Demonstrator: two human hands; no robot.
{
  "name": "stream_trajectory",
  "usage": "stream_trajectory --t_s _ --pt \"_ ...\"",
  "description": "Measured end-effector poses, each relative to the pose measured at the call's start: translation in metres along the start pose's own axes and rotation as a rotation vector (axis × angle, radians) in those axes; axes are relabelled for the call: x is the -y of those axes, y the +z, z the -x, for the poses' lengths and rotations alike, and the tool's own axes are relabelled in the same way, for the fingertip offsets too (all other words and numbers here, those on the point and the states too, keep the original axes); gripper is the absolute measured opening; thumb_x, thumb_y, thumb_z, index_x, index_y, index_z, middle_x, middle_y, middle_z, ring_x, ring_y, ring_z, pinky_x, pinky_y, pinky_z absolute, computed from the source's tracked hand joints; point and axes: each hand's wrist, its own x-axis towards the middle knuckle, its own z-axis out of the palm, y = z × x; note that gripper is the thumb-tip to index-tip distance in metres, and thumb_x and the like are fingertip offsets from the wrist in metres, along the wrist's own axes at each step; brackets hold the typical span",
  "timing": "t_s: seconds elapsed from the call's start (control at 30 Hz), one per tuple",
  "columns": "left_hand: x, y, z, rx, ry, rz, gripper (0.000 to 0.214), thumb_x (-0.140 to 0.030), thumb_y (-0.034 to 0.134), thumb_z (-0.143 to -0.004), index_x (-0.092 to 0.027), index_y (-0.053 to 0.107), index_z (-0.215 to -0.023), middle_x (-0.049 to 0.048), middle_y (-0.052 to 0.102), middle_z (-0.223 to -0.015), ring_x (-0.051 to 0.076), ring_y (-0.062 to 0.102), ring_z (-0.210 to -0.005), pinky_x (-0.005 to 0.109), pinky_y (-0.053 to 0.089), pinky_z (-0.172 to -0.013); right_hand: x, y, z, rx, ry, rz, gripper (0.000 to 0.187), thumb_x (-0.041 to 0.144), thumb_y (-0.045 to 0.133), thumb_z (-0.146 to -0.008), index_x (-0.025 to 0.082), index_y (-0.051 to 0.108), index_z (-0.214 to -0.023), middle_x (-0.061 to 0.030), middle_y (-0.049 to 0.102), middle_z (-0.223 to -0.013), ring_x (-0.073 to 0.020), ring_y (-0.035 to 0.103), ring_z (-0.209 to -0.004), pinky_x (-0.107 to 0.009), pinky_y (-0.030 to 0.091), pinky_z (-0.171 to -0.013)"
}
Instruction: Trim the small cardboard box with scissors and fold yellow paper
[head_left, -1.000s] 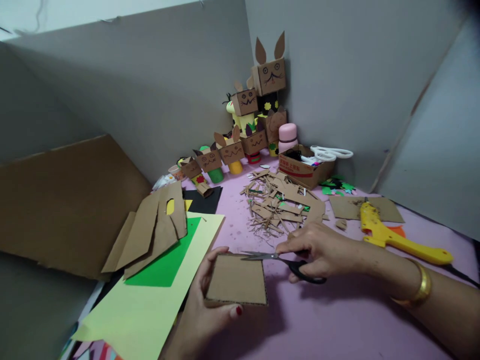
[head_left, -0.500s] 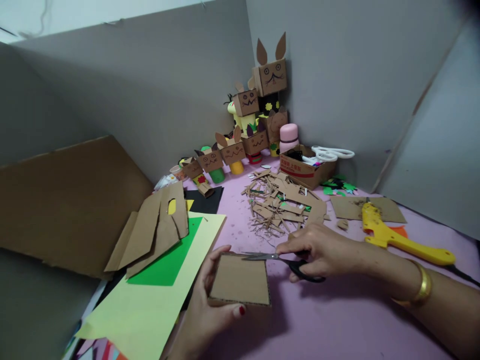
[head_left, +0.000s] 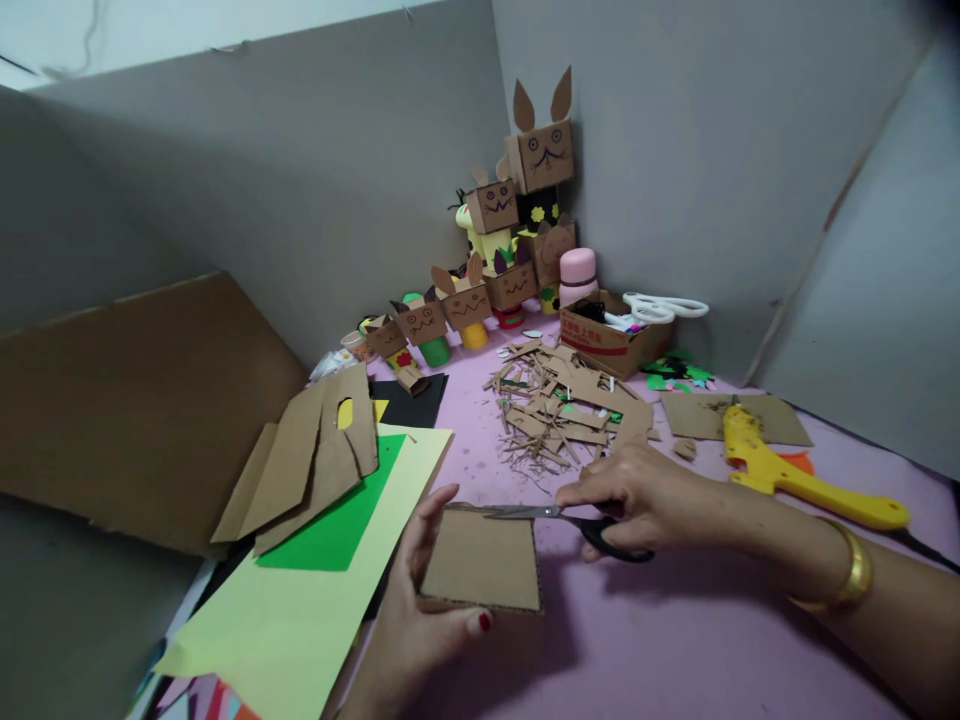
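A small square cardboard box [head_left: 484,560] sits low in the middle of the head view, its flat top face towards me. My left hand [head_left: 420,600] grips it from the left, thumb along the near edge and fingers at the far left corner. My right hand [head_left: 630,500] is closed on a pair of black-handled scissors [head_left: 551,512]. The blades point left and lie along the box's far top edge; they look nearly closed. Part of the handles is hidden under my fingers.
Cardboard scraps [head_left: 555,410] are heaped beyond my right hand. A yellow glue gun [head_left: 810,485] lies at the right on a cardboard piece. Green and pale yellow paper [head_left: 300,620] lies left. Cardboard animal figures [head_left: 461,305] and a supply box [head_left: 611,345] stand at the back.
Very little differs. The scissors and my right hand have shifted slightly to the right; the left hand still holds the box in the same place.
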Motion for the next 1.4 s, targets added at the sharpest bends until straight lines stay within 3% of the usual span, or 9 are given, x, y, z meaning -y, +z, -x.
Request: stream_trajectory --t_s 0.4,1.2,1.4 --pt "0.0098 -0.0081 -0.0033 0.138 -0.036 -0.052 0.083 -0.046 0.086 -0.039 -0.025 0.052 -0.112 0.0070 0.063 -0.106 0.028 0.062 -0.095 0.031 0.051 -0.075 0.0026 -0.0014 0.0003 0.001 0.007 0.033 0.030 0.041 0.063 -0.079 0.022 0.069 -0.101 -0.0009 0.066 -0.070 -0.0122 0.054 -0.061 -0.022 0.029 -0.054" --pt "0.0086 -0.0034 0.0020 0.150 -0.046 -0.047 0.083 -0.047 0.086 -0.040 -0.026 0.051 -0.112 0.0057 0.061 -0.107 0.027 0.060 -0.097 0.030 0.051 -0.077 0.0067 -0.0025 0.0008 0.008 0.006 0.015 0.024 0.032 0.065 -0.078 0.021 0.070 -0.099 -0.0008 0.067 -0.068 -0.0117 0.056 -0.061 -0.021 0.030 -0.053" --pt "0.0079 -0.0041 0.0021 0.145 -0.030 -0.036 0.084 -0.045 0.086 -0.041 -0.026 0.050 -0.114 0.0057 0.060 -0.107 0.026 0.061 -0.096 0.030 0.051 -0.075 0.0054 -0.0029 0.0014 0.015 0.020 0.023 0.030 0.035 0.063 -0.080 0.022 0.067 -0.107 -0.0016 0.067 -0.074 -0.0127 0.058 -0.064 -0.022 0.032 -0.055"
